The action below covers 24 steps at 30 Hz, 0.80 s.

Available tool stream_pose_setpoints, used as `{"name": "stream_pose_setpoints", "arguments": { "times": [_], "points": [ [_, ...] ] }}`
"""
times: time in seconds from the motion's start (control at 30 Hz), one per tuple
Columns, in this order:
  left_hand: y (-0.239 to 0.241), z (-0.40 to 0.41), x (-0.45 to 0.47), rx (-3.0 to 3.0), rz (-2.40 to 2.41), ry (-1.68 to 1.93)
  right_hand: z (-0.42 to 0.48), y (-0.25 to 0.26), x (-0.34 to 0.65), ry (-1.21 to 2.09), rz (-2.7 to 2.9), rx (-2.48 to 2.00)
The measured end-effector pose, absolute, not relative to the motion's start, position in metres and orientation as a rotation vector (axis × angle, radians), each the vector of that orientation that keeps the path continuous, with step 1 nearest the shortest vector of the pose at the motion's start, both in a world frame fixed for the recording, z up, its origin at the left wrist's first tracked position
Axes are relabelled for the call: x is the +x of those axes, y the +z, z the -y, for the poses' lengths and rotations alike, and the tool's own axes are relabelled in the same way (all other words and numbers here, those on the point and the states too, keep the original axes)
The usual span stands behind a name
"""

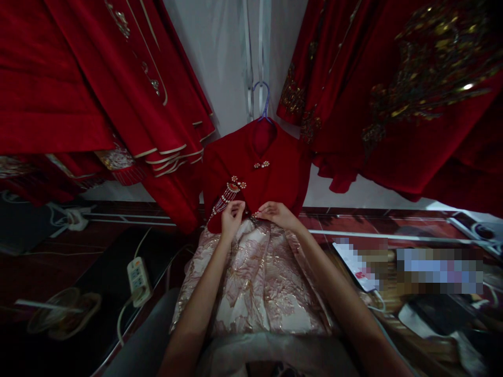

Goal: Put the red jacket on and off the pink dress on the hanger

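A red jacket (236, 146) with a stand collar hangs on a blue hanger (266, 99) in front of me. Its front carries a flower-shaped beaded fastener (261, 165) near the collar and a tasselled beaded ornament (231, 191) on the left. My left hand (232, 217) is pinched closed at the lower front edge; what lies between its fingers is hidden. At the waist, the fingertips of my right hand (278, 214) close on a small beaded fastener (254, 215). Below hangs a pale pink brocade skirt (263, 283) with shiny metallic patterns, between my forearms.
Red garments (129, 104) with gold trim hang at left, and more red garments with gold embroidery (440, 57) at right. A power strip (138, 281) and a bowl (70, 314) rest on a dark surface at lower left. A white rack bar (377, 236) runs low behind.
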<state>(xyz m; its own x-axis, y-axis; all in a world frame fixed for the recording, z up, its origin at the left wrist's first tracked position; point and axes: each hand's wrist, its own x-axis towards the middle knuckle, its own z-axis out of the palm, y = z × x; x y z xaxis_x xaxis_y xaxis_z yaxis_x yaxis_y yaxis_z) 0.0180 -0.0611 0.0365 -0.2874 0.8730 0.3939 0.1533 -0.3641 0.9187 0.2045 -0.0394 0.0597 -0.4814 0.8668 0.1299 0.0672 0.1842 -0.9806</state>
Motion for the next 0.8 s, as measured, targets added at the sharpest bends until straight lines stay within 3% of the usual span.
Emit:
{"name": "stream_pose_setpoints", "arguments": {
  "times": [0.1, 0.23, 0.43, 0.8],
  "points": [
    [0.058, 0.037, 0.014, 1.194, -1.18, 1.766, 0.043, 0.085, 0.226, 1.593, 1.772, -0.781],
    [0.083, 0.018, 0.016, 0.915, -0.991, 1.721, 0.049, 0.106, 0.236, 1.554, 1.717, -0.79],
    [0.094, 0.02, 0.021, 0.786, -0.827, 1.65, 0.043, 0.095, 0.232, 1.538, 1.681, -0.778],
    [0.089, 0.008, 0.029, 0.751, -1.018, 1.724, 0.038, 0.083, 0.229, 1.511, 1.69, -0.736]
  ]
}}
